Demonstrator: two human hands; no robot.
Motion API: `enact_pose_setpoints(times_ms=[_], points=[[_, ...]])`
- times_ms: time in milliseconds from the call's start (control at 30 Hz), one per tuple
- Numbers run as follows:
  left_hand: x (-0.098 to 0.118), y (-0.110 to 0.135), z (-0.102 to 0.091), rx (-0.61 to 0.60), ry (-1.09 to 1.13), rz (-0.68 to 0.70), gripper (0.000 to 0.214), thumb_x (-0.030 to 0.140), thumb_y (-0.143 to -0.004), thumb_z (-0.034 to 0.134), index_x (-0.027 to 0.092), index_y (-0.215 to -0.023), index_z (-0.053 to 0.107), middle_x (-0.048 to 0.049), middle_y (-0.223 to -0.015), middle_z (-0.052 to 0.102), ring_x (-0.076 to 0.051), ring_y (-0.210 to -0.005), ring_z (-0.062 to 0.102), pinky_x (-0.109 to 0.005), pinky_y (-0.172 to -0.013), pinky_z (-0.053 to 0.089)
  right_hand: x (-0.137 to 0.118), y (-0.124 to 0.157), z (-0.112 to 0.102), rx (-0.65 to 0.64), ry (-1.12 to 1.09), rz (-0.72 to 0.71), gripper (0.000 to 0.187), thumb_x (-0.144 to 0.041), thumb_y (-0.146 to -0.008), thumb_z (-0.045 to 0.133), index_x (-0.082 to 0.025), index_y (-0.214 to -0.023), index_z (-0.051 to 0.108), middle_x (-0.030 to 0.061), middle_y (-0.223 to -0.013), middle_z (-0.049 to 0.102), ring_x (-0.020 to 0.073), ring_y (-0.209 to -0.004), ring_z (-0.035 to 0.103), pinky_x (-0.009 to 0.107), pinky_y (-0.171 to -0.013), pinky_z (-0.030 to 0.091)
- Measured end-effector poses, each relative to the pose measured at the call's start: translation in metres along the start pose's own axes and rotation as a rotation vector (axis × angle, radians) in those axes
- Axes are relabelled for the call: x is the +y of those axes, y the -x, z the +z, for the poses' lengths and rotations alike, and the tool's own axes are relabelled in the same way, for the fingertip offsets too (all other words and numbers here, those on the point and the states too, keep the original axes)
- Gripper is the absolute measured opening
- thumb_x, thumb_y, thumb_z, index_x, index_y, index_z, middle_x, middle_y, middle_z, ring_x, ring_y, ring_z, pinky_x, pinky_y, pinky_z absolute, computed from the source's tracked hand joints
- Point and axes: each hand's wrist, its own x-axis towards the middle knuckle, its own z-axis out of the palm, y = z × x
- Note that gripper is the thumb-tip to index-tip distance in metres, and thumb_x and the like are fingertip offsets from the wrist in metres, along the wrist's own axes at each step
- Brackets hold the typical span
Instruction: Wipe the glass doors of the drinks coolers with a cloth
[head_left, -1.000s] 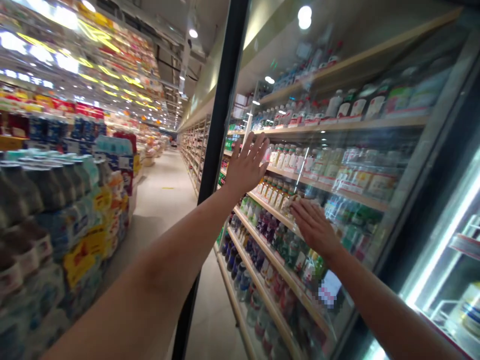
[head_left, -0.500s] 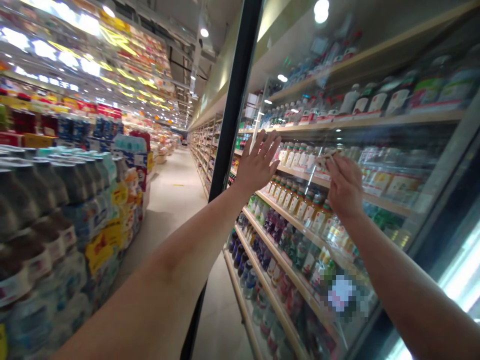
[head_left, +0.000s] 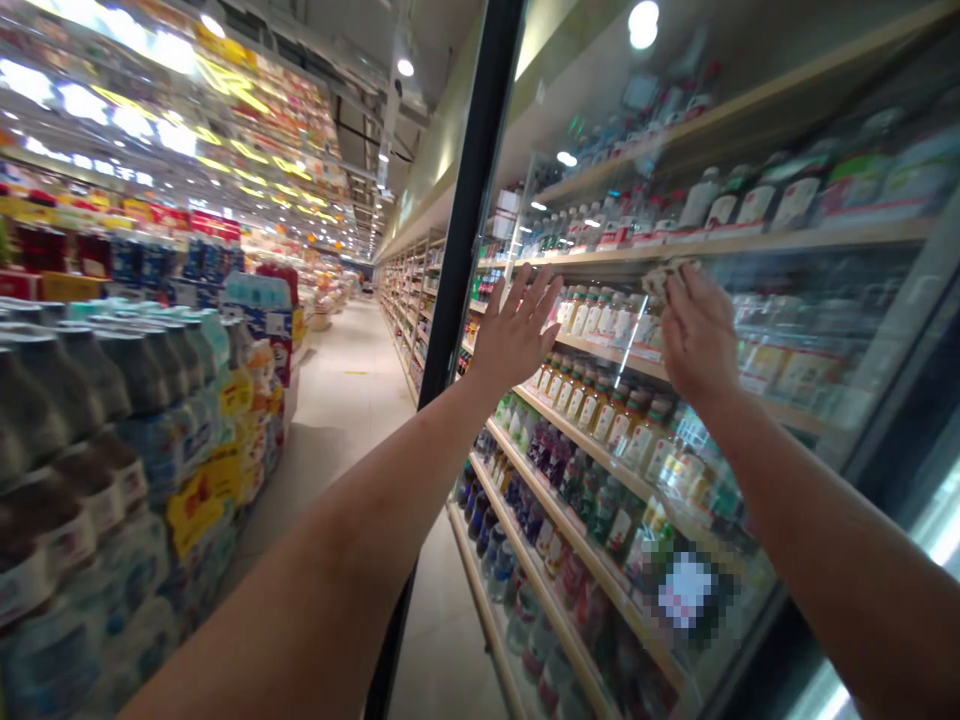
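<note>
A glass cooler door (head_left: 750, 330) swung open fills the right half of the head view, with shelves of bottled drinks seen through it. My left hand (head_left: 516, 335) lies flat on the glass near its black edge (head_left: 465, 250), fingers spread. My right hand (head_left: 697, 335) presses a small pale cloth (head_left: 664, 275) against the glass, high up beside a shelf edge. The cloth sticks out above the fingertips.
Stacked packs of bottled water (head_left: 112, 440) with yellow labels stand on the left. A tiled aisle (head_left: 337, 400) runs away between them and long shelving (head_left: 405, 290). The cooler's lit interior (head_left: 930, 520) shows at the far right.
My right hand has moved up the glass with the cloth, from mid-height to near the upper shelf line. My left hand has stayed flat on the glass.
</note>
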Motion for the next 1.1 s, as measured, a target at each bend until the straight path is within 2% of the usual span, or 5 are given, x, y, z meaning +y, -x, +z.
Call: enact_pose_setpoints(times_ms=[167,300,433,667,1100], points=[[0.001,0.000,-0.001,-0.004,-0.041,0.007,0.059,0.043,-0.107,0.029,0.018,-0.160,0.029,-0.0050,-0.168,0.023,-0.027,-0.158,0.012,-0.051,-0.130,0.011,0.006,0.010,-0.007,-0.040,-0.070,-0.137,0.045,-0.019,-0.101,0.043,-0.030,-0.142,0.059,0.0031,-0.155,0.050,0.0247,-0.139,0.052,0.048,-0.115,0.046],[0.002,0.000,-0.005,-0.010,-0.047,0.008,0.059,0.044,-0.107,0.031,0.018,-0.160,0.029,-0.0047,-0.168,0.023,-0.027,-0.158,0.013,-0.052,-0.130,0.010,0.032,-0.027,-0.007,0.038,-0.052,0.029,0.039,-0.024,-0.103,0.044,-0.023,-0.135,0.066,0.0093,-0.158,0.044,0.0323,-0.141,0.049,0.051,-0.116,0.043],[0.004,0.000,-0.009,-0.005,-0.054,0.011,0.059,0.043,-0.107,0.030,0.018,-0.160,0.029,-0.0046,-0.168,0.024,-0.027,-0.158,0.013,-0.052,-0.131,0.010,0.024,-0.049,-0.002,0.020,-0.080,0.032,0.042,-0.024,-0.104,0.041,-0.025,-0.141,0.060,0.0085,-0.152,0.051,0.0317,-0.143,0.046,0.054,-0.120,0.037],[0.005,0.000,-0.010,0.003,-0.052,0.010,0.059,0.042,-0.107,0.031,0.017,-0.160,0.030,-0.0053,-0.168,0.024,-0.028,-0.158,0.013,-0.051,-0.131,0.009,-0.021,0.005,-0.001,-0.085,-0.114,-0.148,0.047,-0.014,-0.099,0.044,-0.029,-0.140,0.060,0.0045,-0.144,0.061,0.0264,-0.137,0.055,0.054,-0.115,0.047],[0.007,-0.001,-0.014,-0.013,-0.015,-0.006,0.059,0.041,-0.106,0.031,0.017,-0.160,0.029,-0.0045,-0.168,0.023,-0.027,-0.158,0.013,-0.051,-0.131,0.008,-0.019,0.023,-0.003,-0.072,-0.164,-0.194,0.049,-0.011,-0.100,0.043,-0.030,-0.142,0.059,0.0044,-0.145,0.060,0.0242,-0.140,0.052,0.052,-0.116,0.045]])
